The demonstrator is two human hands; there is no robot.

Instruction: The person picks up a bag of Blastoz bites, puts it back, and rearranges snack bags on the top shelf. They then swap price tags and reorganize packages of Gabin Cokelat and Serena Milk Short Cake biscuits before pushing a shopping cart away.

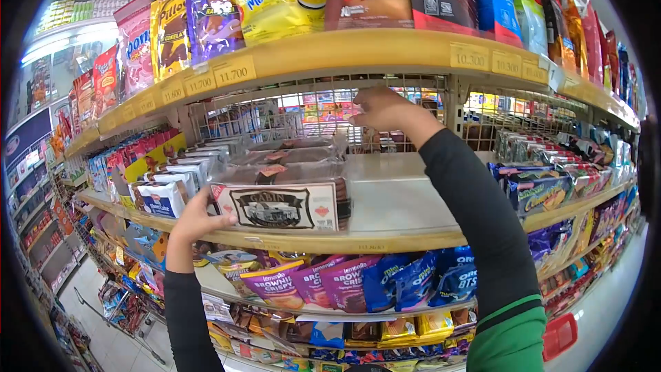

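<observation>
My left hand (197, 219) is at the left front corner of a clear-wrapped pack of Gabin biscuits (282, 207), its thumb on the white label and its fingers against the side. Behind that pack, more brown packs of the same kind (286, 155) stand in a row toward the back of the shelf. Further right, my right hand (385, 109) reaches over the shelf near the wire mesh back panel (323, 110). Its fingers are bent but apart, and nothing shows between them. Part of its fingertips is hard to make out against the mesh.
The yellow-edged upper shelf (358, 48) with price tags hangs close above my right hand. White cake packs (162, 193) stand to the left, and blue biscuit packs (540, 189) to the right. Purple Brownie Crispy bags (351, 281) fill the shelf below. A red basket (560, 336) is at lower right.
</observation>
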